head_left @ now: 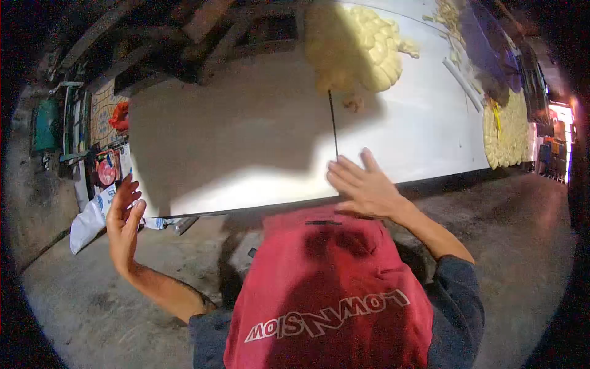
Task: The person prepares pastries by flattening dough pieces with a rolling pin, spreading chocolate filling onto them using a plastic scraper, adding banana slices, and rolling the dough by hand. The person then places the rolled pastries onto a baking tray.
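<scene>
My left hand [126, 215] is raised by the left front corner of the white tabletop [430, 141], its fingers parted and nothing in them. Over the front edge, my right hand [365, 187] spreads its fingers; whether the palm touches the surface I cannot tell. A thin dark line [333, 123], either a slim stick or a seam, runs from near the right fingertips toward the back. It reaches a lumpy pale-yellow mass like dough [378, 52], partly in shadow. A small scrap [353, 103] lies just in front of that mass.
Another pale-yellow mass [507, 132] sits at the table's right end. A pale bar [462, 84] lies near the back right, with yellow scraps [450, 18] beyond. A white sack [91, 222] rests on the floor at left. Dark beams [203, 37] stand behind the table.
</scene>
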Action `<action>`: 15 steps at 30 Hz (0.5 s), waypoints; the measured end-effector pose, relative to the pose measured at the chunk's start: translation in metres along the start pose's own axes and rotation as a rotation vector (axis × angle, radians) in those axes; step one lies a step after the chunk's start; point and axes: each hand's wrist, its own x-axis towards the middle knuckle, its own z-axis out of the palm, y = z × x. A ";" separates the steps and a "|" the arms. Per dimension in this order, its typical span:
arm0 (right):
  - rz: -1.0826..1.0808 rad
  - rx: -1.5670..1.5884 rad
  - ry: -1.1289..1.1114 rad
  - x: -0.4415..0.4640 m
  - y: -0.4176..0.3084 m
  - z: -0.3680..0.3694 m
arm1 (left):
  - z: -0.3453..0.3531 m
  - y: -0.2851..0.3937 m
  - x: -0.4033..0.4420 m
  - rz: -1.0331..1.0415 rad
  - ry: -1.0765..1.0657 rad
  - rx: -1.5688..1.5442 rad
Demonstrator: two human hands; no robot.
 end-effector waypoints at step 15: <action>0.874 0.011 0.299 -0.142 0.143 0.013 | 0.080 0.038 -0.029 -0.033 0.077 0.043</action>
